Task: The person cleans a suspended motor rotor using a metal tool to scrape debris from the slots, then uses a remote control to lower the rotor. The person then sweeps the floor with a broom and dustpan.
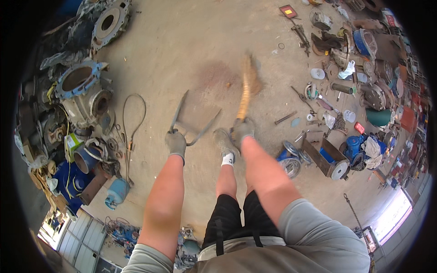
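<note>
In a grey work glove, my left hand is closed round the near left corner of a dustpan. The pan lies low over the concrete floor, its dark raised sides pointing away from me, with brownish dust inside. My gloved right hand grips a hand broom by its near end, just right of my shoe. Its yellowish length reaches away from me, and the far bristle end is smeared by motion. A reddish-brown patch of dirt lies between the broom and the pan's far edge, with a small orange-brown lump in it.
Along the left stand a blue-rimmed metal casting, a flanged ring, a looped cable and a blue gas cylinder. At right are a rusty metal trough, a loose bolt and piled machine parts. My shoe is between my hands.
</note>
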Available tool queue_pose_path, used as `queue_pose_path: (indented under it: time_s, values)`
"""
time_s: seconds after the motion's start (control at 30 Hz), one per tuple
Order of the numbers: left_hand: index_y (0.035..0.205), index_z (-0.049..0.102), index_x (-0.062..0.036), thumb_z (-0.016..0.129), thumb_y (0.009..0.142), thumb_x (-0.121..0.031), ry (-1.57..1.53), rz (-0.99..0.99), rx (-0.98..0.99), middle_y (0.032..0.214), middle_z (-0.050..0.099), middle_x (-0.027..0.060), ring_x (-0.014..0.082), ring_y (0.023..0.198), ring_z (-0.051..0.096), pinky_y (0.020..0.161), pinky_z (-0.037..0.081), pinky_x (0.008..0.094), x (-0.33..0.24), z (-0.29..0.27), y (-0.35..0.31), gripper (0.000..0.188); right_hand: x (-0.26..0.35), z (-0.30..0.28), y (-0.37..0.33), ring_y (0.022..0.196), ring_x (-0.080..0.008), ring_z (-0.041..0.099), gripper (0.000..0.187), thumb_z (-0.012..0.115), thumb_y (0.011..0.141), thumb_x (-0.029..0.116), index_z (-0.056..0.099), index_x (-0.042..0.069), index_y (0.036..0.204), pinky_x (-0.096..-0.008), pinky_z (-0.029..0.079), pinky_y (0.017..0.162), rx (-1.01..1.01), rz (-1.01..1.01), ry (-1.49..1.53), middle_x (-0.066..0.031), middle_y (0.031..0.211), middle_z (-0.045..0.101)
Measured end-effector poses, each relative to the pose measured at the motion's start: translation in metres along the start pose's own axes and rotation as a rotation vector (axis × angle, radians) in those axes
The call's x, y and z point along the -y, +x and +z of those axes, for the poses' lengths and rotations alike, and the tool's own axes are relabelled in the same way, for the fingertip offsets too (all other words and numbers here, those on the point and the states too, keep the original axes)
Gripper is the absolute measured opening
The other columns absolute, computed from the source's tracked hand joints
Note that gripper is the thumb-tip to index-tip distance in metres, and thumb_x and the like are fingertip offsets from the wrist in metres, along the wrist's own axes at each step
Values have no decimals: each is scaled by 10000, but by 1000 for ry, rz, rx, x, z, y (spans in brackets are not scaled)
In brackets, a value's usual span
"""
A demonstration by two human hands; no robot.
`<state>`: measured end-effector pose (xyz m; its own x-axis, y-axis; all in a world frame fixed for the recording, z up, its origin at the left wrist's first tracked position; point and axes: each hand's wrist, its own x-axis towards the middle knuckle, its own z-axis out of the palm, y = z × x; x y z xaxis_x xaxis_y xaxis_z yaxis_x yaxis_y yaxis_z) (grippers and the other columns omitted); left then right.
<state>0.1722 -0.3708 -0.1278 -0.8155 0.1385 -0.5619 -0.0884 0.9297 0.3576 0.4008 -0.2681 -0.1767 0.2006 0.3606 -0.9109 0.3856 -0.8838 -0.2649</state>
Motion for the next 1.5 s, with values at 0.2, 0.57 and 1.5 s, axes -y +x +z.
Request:
queue_pose_path:
  time_s: [0.2, 0.57, 1.5]
  values:
    - [1136, 690, 66, 562, 974, -164, 40, -20, 1, 978, 728, 274, 370, 932, 728, 790, 547, 457, 4, 2, 1, 309, -53, 48, -89, 715, -203, 627, 232, 572, 1047, 298, 602, 152, 1225, -381, 541, 552, 371, 431, 812, -30, 898, 611]
    - [1122, 673, 53, 512, 974, -155, -3, -69, 53, 1050, 720, 288, 418, 1021, 715, 861, 548, 492, -16, -15, -18, 301, 60, -78, 78, 740, -251, 654, 523, 535, 1052, 357, 488, 87, 1498, -395, 504, 610, -37, -471, -480, -105, 820, 637]
    - [1157, 688, 12, 543, 934, -202, 20, -126, -8, 1125, 711, 289, 435, 1113, 680, 950, 534, 499, 31, -39, -8, 342, 109, -124, 11, 578, -174, 605, 581, 589, 1032, 270, 423, 156, 1577, -357, 488, 508, 187, -462, -1119, -73, 746, 642]
